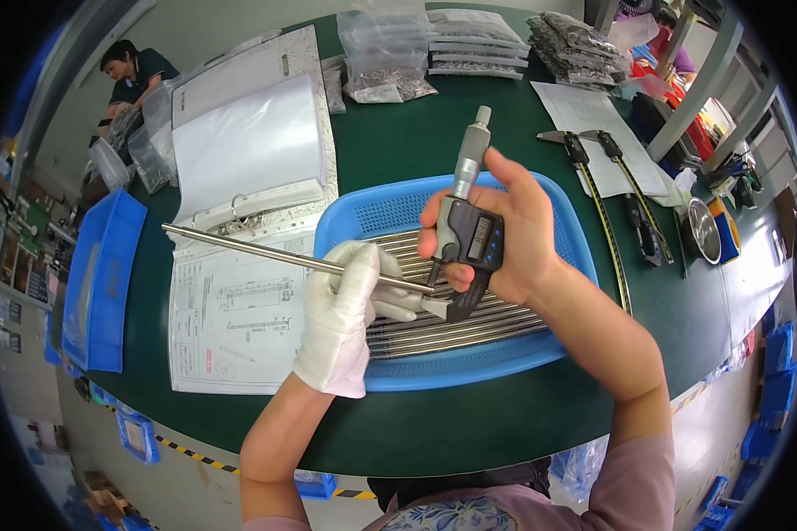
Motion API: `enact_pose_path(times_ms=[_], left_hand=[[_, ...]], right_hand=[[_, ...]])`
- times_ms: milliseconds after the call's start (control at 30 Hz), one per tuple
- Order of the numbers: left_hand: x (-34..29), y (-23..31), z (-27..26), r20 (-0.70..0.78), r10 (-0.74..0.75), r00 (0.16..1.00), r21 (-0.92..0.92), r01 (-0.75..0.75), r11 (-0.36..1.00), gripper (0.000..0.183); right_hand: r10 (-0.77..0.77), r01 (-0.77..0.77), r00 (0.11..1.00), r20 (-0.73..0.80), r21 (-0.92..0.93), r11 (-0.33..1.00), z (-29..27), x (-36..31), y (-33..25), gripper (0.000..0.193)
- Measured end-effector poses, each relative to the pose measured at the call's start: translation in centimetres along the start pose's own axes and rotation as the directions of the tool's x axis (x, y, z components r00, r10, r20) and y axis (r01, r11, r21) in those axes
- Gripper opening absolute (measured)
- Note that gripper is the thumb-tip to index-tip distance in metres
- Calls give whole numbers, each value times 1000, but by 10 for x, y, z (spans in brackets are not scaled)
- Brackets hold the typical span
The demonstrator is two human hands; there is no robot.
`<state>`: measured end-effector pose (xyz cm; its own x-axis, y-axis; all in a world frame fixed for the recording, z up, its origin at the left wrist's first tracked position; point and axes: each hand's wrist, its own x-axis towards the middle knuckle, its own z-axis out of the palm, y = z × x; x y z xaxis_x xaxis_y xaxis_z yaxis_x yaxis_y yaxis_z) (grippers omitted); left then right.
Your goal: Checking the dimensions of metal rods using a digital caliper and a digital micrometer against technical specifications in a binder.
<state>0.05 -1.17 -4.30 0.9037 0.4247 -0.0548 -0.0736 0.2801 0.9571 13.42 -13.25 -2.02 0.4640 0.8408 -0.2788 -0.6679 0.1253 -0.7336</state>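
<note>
I am seeing an open ring binder; left of it a blue bin is sitting, right of its top plastic bags are lying, and well to its right two calipers and a metal bowl are resting.

No clearly readable lettering, apparently

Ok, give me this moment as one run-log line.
left hand: gloved, holding metal rod | right hand: bare, holding digital micrometer at rod's end | below: blue basket of rods
</note>
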Motion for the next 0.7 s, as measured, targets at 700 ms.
enact_pose_path(times_ms=[700], left_hand=[[-1,0,3,10,44,999,33,-44,998,30]], right_hand=[[-6,6,1000,-4,-16,1000,-2,-2,0,73]])
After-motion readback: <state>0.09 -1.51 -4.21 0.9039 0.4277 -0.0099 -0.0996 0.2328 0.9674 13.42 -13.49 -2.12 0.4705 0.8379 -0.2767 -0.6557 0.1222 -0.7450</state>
